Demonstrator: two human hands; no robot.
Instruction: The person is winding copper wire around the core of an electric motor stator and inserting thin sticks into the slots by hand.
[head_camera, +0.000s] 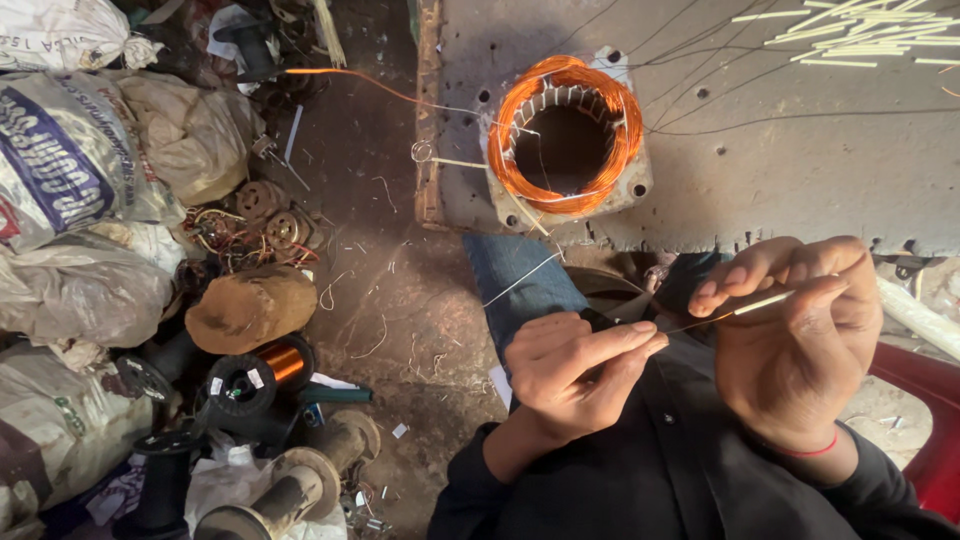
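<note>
My left hand (575, 370) pinches a thin copper wire between thumb and forefinger, low in the middle of the view. My right hand (795, 335) holds a pale thin sleeve tube (765, 302) at its fingertips, with the wire's end meeting the tube's left end. Above the hands, a motor stator (565, 135) with orange copper windings lies flat on a grey workbench (800, 170). A white thread (520, 280) runs from the stator down toward my lap.
A bundle of pale sleeve tubes (860, 30) lies at the bench's top right. On the dirt floor to the left are sacks (70, 160), a copper wire spool (265, 370), empty spools (290, 490) and small wound coils (270, 215). A red object (930, 420) is at right.
</note>
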